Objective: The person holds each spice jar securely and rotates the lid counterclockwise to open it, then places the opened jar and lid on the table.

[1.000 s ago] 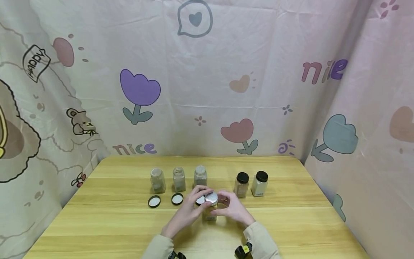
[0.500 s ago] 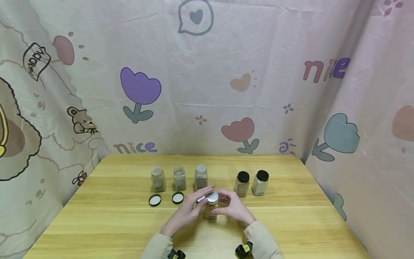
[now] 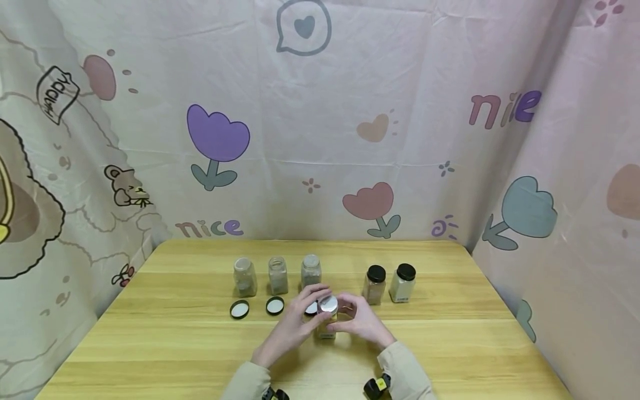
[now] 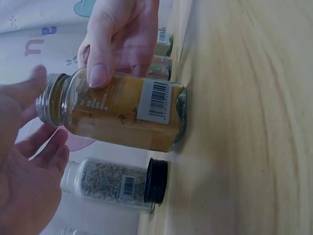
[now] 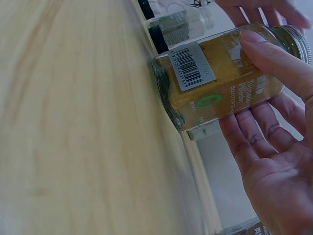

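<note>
A square glass jar of turmeric powder (image 5: 220, 73) with a silver lid (image 3: 328, 304) stands on the table between the two hands. My right hand (image 3: 362, 319) grips the jar's body, its thumb (image 5: 266, 54) across the glass and fingers around the other side. At the top, my left hand (image 3: 295, 319) holds the silver lid between thumb and fingers. The left wrist view shows the left thumb (image 4: 34, 85) at the lid's edge and the fingers curving below it. One black lid (image 3: 311, 309) lies just behind, partly hidden by the left hand.
Three jars without black lids, a left one (image 3: 245, 278), a middle one (image 3: 278, 276) and a right one (image 3: 311, 269), stand behind. Two black lids (image 3: 239, 309) (image 3: 275, 305) lie before them. At right stand two black-capped jars, one brownish (image 3: 375, 286), one pale (image 3: 402, 284). A printed curtain (image 3: 300, 139) hangs behind.
The left fingers loosened and shifted at the silver lid half a second ago, and have now closed around it again. The right hand and jar have stayed in place.
</note>
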Action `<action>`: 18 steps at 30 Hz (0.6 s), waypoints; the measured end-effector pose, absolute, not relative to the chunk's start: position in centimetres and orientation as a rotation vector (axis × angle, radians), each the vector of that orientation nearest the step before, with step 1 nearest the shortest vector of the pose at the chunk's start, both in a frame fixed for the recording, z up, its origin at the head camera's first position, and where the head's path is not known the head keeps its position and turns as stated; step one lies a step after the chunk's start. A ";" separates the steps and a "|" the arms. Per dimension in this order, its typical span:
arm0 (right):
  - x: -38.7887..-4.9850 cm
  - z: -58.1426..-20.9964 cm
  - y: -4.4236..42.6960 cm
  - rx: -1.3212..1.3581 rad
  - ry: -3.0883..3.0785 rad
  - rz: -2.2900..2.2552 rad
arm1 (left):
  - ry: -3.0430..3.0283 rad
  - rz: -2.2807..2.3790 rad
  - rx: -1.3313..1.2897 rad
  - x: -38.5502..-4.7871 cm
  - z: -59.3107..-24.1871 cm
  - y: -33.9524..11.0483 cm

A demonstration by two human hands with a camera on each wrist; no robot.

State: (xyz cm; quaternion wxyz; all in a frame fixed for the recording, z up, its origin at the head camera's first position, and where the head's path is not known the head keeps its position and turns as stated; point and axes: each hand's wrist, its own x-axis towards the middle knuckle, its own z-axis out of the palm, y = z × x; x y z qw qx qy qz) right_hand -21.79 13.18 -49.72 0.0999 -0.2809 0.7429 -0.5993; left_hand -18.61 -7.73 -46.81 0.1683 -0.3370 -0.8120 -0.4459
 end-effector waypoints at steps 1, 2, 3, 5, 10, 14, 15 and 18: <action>-21.8 -49.7 13.2 -0.837 2.198 -1.772 | -2.316 -1.272 -0.966 -18.6 -46.8 -7.8; -21.8 -49.7 13.2 -0.840 2.200 -1.771 | -2.325 -1.280 -0.974 -18.5 -46.7 -7.8; -21.8 -49.7 13.2 -0.841 2.202 -1.771 | -2.332 -1.289 -0.987 -18.5 -46.6 -7.9; -21.8 -49.7 13.3 -0.843 2.199 -1.773 | -2.349 -1.306 -1.015 -18.4 -46.5 -8.1; -21.8 -49.7 13.3 -0.841 2.192 -1.773 | -2.371 -1.308 -1.088 -18.3 -46.2 -8.5; -21.9 -49.7 13.2 -0.853 2.188 -1.780 | -2.351 -1.302 -1.084 -18.5 -46.3 -8.4; -21.9 -49.7 13.2 -0.854 2.186 -1.782 | -2.339 -1.301 -1.078 -18.5 -46.3 -8.3; -21.8 -49.7 13.2 -0.846 2.185 -1.781 | -2.304 -1.281 -1.049 -18.6 -46.5 -8.2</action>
